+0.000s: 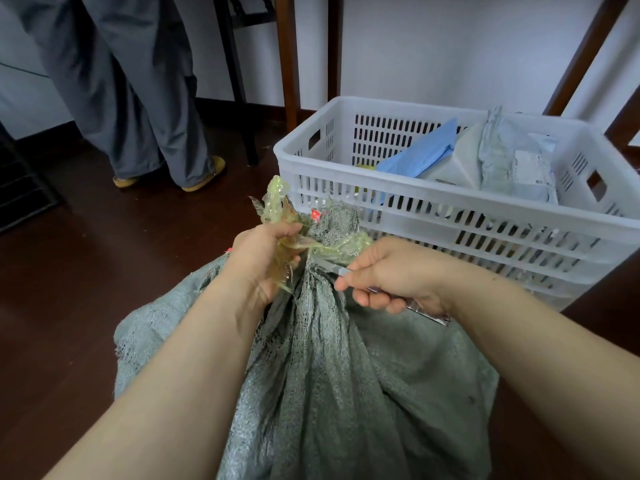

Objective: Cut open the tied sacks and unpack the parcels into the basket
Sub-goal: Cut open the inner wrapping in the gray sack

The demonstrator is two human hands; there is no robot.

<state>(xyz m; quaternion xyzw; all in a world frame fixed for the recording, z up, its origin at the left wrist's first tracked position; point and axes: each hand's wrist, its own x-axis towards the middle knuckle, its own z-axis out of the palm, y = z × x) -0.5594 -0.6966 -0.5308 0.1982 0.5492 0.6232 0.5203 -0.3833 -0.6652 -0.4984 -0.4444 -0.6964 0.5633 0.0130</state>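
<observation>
Fingers (282, 232) of the left hand (259, 261) are curled tight round the yellowish plastic tie (277, 202) at the neck of the sack, while the fingers of the right hand (391, 271) are clamped round the handle of a knife (332, 269).

Dark brown wooden floor (86, 271) fills the left side and runs to the far wall. On it, nearest the camera and in the middle, stands the grey-green woven sack (329, 375), its mouth gathered into a bunch between the two hands. Just beyond it to the right sits the white slotted plastic basket (433, 199), its near wall close behind the sack's neck.

At far left a person stands in loose grey trousers (138, 81) and yellow slippers (204, 174), beside a brown wooden post (287, 57).

Inside the basket a blue parcel (419, 150) leans to the left of several pale parcels (512, 157) that lie against the right side.

Silver and slim, the knife points left, its blade laid against the gathered neck just under the tie; the handle's end shows below the right palm. Crumpled ends of the tie stick up above the left hand, and a strand of it wraps round the neck towards the right hand.
</observation>
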